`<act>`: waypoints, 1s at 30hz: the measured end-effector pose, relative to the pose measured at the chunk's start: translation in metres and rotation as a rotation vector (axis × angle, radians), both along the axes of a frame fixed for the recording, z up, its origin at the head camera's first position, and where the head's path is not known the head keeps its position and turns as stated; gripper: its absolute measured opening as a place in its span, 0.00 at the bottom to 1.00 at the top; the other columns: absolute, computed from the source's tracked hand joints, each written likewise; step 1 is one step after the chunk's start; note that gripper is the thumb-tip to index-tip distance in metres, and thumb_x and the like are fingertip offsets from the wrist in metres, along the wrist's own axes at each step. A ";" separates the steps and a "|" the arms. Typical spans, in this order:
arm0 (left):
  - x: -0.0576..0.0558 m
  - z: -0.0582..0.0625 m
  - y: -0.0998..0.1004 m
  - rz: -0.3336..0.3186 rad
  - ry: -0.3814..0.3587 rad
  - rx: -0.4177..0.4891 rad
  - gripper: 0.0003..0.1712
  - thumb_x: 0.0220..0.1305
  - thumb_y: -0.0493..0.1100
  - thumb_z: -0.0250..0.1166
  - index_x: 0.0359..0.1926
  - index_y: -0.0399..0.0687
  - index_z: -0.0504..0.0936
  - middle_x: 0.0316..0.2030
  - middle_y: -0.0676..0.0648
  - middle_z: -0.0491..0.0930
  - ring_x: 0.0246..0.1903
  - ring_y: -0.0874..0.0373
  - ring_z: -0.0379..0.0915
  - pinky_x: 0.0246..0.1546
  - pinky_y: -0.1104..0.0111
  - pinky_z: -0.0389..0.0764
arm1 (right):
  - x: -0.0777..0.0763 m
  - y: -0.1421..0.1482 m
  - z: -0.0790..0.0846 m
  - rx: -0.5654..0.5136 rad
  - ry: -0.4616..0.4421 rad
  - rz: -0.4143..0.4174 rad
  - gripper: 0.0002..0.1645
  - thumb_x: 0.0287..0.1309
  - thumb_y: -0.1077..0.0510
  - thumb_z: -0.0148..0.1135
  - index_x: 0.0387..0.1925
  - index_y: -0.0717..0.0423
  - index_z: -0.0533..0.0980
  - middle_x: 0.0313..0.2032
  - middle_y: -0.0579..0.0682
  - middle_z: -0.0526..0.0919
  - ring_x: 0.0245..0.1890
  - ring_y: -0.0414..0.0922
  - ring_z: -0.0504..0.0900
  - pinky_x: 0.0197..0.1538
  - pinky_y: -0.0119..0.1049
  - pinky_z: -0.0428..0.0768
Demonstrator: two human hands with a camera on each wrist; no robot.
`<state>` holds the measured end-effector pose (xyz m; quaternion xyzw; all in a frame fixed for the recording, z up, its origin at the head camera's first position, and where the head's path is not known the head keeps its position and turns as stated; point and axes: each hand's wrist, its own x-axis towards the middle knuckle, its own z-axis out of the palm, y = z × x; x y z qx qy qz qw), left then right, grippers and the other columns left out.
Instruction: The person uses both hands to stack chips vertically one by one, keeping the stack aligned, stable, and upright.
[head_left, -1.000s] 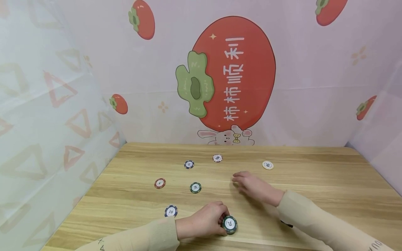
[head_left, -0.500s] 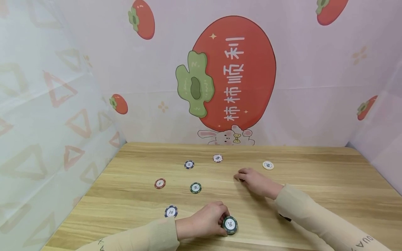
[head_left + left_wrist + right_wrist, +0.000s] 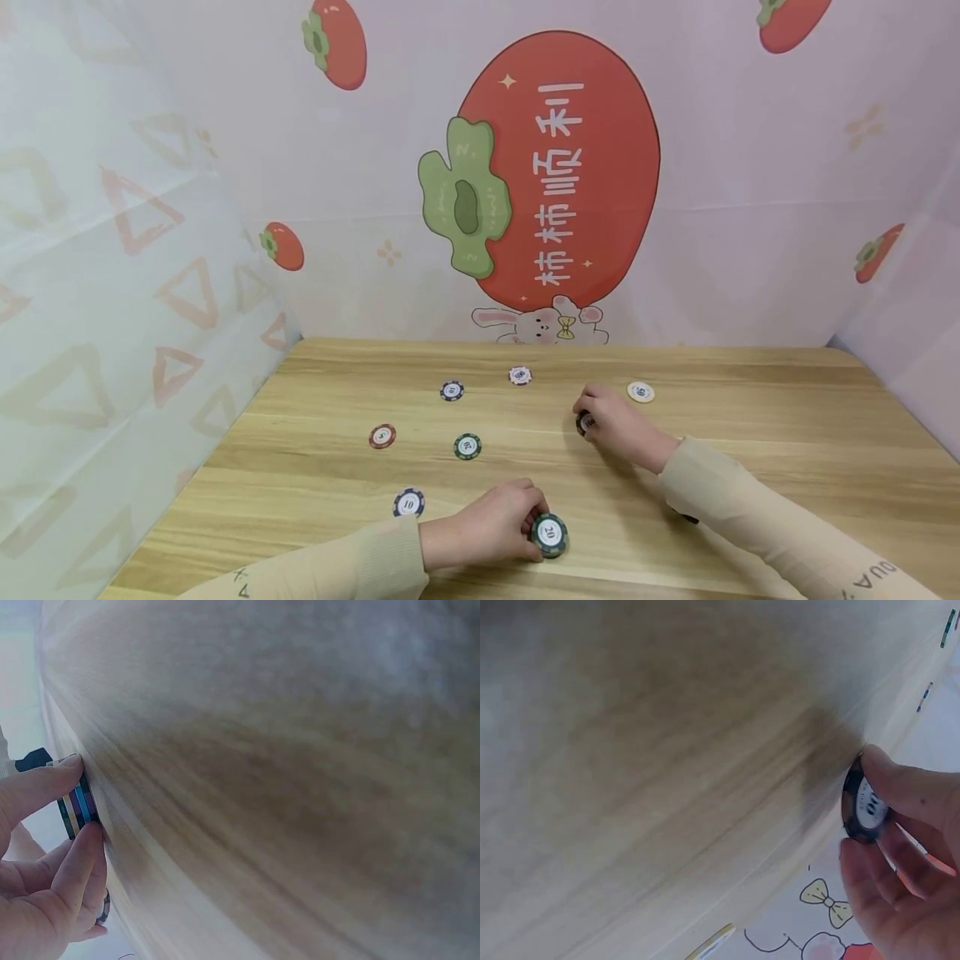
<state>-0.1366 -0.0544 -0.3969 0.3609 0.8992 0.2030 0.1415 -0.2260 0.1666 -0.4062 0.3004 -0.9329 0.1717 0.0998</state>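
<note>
My left hand (image 3: 487,523) grips a short stack of poker chips (image 3: 550,535) at the front of the table, a green chip marked 20 on top. The left wrist view shows the stack (image 3: 77,808) edge-on between thumb and fingers, its layers in several colours. Farther back, my right hand (image 3: 622,427) pinches a black poker chip (image 3: 585,423) by its edge. In the right wrist view that black chip (image 3: 866,801) is tilted up, thumb on one side and fingertips on the other, with part of its number covered.
Single chips lie flat on the wooden table (image 3: 787,433): blue (image 3: 408,503), red (image 3: 382,436), green (image 3: 467,447), another blue chip (image 3: 452,391), a white one (image 3: 520,375) and a yellow-rimmed one (image 3: 641,392) near the right hand. A printed cloth (image 3: 712,275) hangs behind.
My right hand has picked at the table and now has the black chip between its fingers, its face showing. It has shifted slightly right. The left hand and its stack stay put.
</note>
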 end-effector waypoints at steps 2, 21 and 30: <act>0.000 0.000 0.000 0.006 0.000 -0.008 0.19 0.41 0.43 0.75 0.36 0.47 0.77 0.29 0.60 0.67 0.26 0.73 0.62 0.28 0.82 0.68 | 0.001 0.001 0.001 -0.024 0.023 -0.009 0.12 0.38 0.71 0.66 0.30 0.60 0.78 0.30 0.46 0.73 0.32 0.41 0.73 0.35 0.35 0.75; 0.000 0.000 0.000 0.002 0.003 -0.013 0.19 0.41 0.43 0.75 0.36 0.47 0.77 0.29 0.60 0.67 0.27 0.73 0.62 0.28 0.82 0.68 | 0.026 0.000 0.015 -0.033 0.046 -0.002 0.08 0.42 0.68 0.68 0.26 0.53 0.83 0.26 0.40 0.76 0.29 0.36 0.75 0.34 0.30 0.76; -0.002 -0.001 0.000 0.012 -0.024 0.001 0.19 0.41 0.42 0.75 0.36 0.46 0.77 0.29 0.59 0.68 0.26 0.73 0.62 0.28 0.81 0.68 | 0.044 -0.002 0.022 -0.090 0.004 0.006 0.07 0.41 0.67 0.69 0.27 0.55 0.84 0.25 0.40 0.76 0.27 0.35 0.75 0.32 0.28 0.76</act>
